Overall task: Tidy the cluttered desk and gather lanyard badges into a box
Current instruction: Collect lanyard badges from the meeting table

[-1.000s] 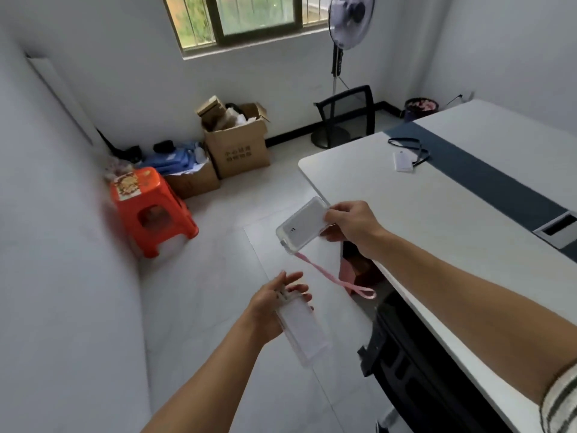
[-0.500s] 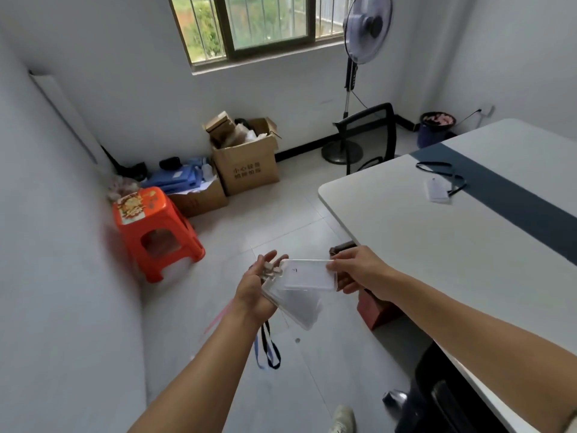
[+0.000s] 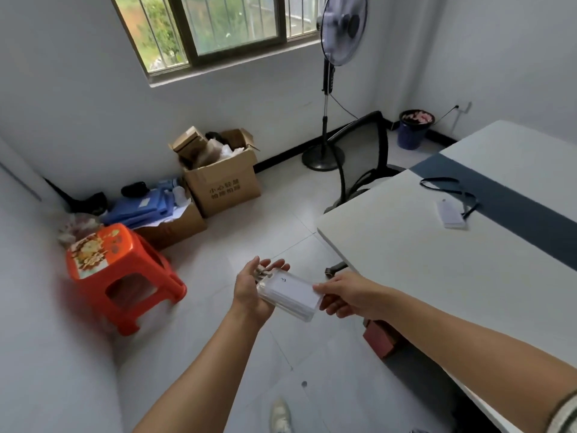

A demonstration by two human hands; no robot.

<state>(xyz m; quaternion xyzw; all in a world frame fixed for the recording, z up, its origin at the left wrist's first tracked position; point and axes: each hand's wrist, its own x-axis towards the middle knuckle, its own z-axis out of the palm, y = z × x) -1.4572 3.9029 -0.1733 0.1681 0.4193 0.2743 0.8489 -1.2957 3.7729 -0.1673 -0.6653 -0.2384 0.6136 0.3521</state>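
Observation:
A stack of clear badge holders lies across the palm of my left hand, whose fingers are stretched out. The top holder carries a white card. My right hand pinches the right end of the stack. Both hands hover over the floor, left of the white desk. The lanyards of these badges are hidden. Another badge with a black lanyard lies on the desk near its dark blue strip. A small reddish box sits on the floor under the desk edge.
An orange plastic stool stands at the left. Open cardboard boxes sit by the far wall with blue folders. A standing fan, a black chair and a blue bin are behind the desk.
My right hand brought its badge holder down onto the ones in my left hand, and the two hands now meet over one stack. The hanging lanyards have gone out of sight.

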